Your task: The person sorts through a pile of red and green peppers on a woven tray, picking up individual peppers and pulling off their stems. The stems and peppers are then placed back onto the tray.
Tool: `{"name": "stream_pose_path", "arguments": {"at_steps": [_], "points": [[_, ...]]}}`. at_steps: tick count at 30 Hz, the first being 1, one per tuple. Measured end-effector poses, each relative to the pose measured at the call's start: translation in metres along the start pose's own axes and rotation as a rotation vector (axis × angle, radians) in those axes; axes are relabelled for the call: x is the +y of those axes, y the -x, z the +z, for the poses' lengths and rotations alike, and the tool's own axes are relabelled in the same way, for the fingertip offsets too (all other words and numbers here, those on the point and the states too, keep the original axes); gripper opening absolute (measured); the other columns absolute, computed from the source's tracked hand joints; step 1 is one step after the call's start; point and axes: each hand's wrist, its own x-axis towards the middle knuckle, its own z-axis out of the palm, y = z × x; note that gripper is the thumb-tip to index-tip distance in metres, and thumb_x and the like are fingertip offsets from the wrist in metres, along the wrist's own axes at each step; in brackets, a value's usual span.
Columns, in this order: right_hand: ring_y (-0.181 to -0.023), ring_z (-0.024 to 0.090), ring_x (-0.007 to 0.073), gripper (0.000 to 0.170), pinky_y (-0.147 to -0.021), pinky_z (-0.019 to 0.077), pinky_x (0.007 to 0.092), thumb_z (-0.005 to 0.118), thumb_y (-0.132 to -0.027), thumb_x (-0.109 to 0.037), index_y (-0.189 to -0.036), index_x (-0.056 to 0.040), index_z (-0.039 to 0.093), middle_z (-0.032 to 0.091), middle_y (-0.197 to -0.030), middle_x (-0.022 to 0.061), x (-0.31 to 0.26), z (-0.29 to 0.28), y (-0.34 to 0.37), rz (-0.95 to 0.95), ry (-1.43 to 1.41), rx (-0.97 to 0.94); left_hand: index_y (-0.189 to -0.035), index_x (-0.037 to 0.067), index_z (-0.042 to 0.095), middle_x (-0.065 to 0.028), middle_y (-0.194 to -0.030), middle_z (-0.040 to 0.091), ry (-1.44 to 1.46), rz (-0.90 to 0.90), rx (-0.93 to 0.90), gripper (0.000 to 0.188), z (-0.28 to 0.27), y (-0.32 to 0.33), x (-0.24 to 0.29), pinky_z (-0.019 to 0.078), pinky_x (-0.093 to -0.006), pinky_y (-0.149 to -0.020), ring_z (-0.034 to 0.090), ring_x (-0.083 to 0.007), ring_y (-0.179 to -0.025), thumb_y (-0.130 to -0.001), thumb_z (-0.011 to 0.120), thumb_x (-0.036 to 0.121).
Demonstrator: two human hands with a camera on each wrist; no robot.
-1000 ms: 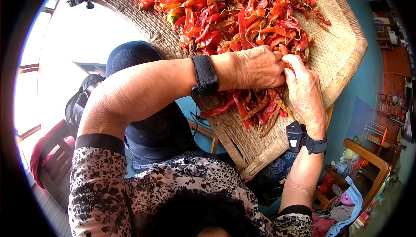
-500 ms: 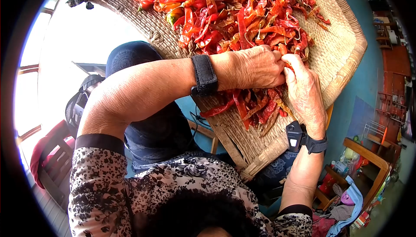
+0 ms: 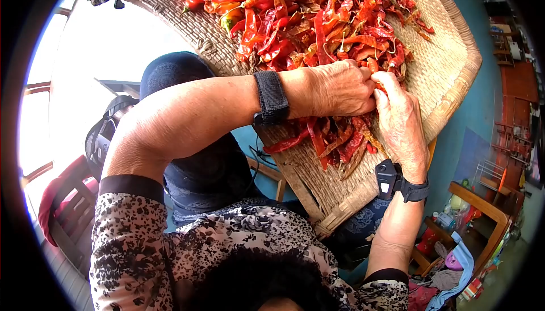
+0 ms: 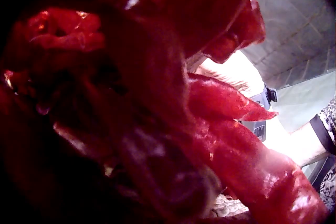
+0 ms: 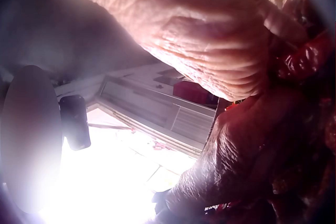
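Observation:
A large heap of red chili peppers (image 3: 318, 32), many of them wrinkled and dried, lies on a woven straw tray (image 3: 448, 55). Over its near part, the left hand (image 3: 340, 90) reaches in from the left with curled fingers, knuckles up. Meeting it fingertip to fingertip, the right hand (image 3: 402, 120) pinches a red chili pepper (image 3: 381, 88) between thumb and forefinger. The left fingers grip at the same spot, their tips mostly hidden. Close red chilies (image 4: 252, 166) fill much of the left wrist view. In the right wrist view, a wrinkled hand (image 5: 210, 40) covers the top.
More chilies (image 3: 335, 140) lie below the left hand near the tray's front edge. The person's knee (image 3: 176, 75) is left of the tray. A wooden chair (image 3: 71, 203) stands at far left, and a wooden frame (image 3: 482, 214) with cloths and household items at lower right.
Both hands stay together at the same spot over the chilies. Only the head view has shifted very slightly.

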Motion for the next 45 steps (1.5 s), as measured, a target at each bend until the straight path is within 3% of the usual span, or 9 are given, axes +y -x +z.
{"name": "stream_pose_path", "arguments": {"at_steps": [4, 6, 29, 37, 39, 45], "points": [[-0.082, 0.062, 0.0422, 0.023, -0.068, 0.0472, 0.0421, 0.051, -0.092, -0.004, -0.115, -0.0044, 0.054, 0.062, -0.089, 0.0238, 0.0, 0.0, 0.0, 0.003, 0.004, 0.0, -0.088, 0.01, 0.062, -0.0011, -0.08, 0.059, -0.008, -0.009, 0.004, 0.013, -0.001, 0.0, 0.0, 0.0481, -0.027, -0.062, 0.056, -0.0162, -0.08, -0.083, 0.055, 0.02], [-0.09, 0.061, 0.0422, 0.022, -0.072, 0.0473, 0.0448, 0.05, -0.091, -0.002, -0.113, -0.004, 0.051, 0.062, -0.093, 0.0238, -0.002, -0.002, -0.001, 0.042, 0.0, -0.046, -0.087, 0.01, 0.063, -0.0012, -0.08, 0.059, -0.012, -0.002, -0.009, 0.013, -0.001, 0.001, 0.001, 0.0482, -0.0271, -0.062, 0.056, -0.0162, -0.08, -0.083, 0.055, 0.02], [-0.084, 0.061, 0.0429, 0.022, -0.07, 0.0475, 0.0409, 0.052, -0.091, -0.002, -0.114, -0.0033, 0.054, 0.061, -0.091, 0.0234, 0.001, 0.0, -0.001, 0.008, -0.002, 0.0, -0.084, 0.011, 0.063, 0.0001, -0.077, 0.059, -0.015, -0.018, 0.05, 0.011, 0.008, -0.003, 0.001, 0.0478, -0.0259, -0.06, 0.057, -0.0157, -0.078, -0.081, 0.057, 0.019], [-0.085, 0.061, 0.0415, 0.022, -0.071, 0.048, 0.0401, 0.051, -0.091, -0.001, -0.113, -0.0032, 0.054, 0.062, -0.092, 0.0227, 0.004, 0.001, -0.001, -0.017, 0.006, 0.004, -0.082, 0.012, 0.063, 0.0005, -0.076, 0.059, -0.016, -0.025, -0.027, 0.01, 0.004, -0.005, 0.002, 0.0485, -0.0256, -0.06, 0.058, -0.0155, -0.079, -0.081, 0.057, 0.02], [-0.088, 0.06, 0.0429, 0.025, -0.071, 0.0472, 0.0446, 0.049, -0.09, 0.001, -0.114, -0.0037, 0.05, 0.061, -0.093, 0.025, 0.004, 0.001, 0.0, -0.016, -0.002, 0.0, -0.083, 0.012, 0.063, 0.0003, -0.078, 0.059, -0.008, -0.025, 0.002, 0.009, 0.005, -0.005, 0.002, 0.049, -0.0255, -0.06, 0.058, -0.0156, -0.08, -0.082, 0.057, 0.019], [-0.087, 0.061, 0.043, 0.024, -0.07, 0.0471, 0.0448, 0.05, -0.09, 0.001, -0.113, -0.0041, 0.05, 0.061, -0.091, 0.0256, 0.003, 0.0, 0.0, 0.003, 0.004, -0.012, -0.085, 0.012, 0.064, -0.001, -0.079, 0.059, -0.001, -0.026, -0.031, 0.01, 0.006, -0.007, 0.003, 0.0498, -0.0263, -0.059, 0.059, -0.0164, -0.082, -0.082, 0.058, 0.019]]}}
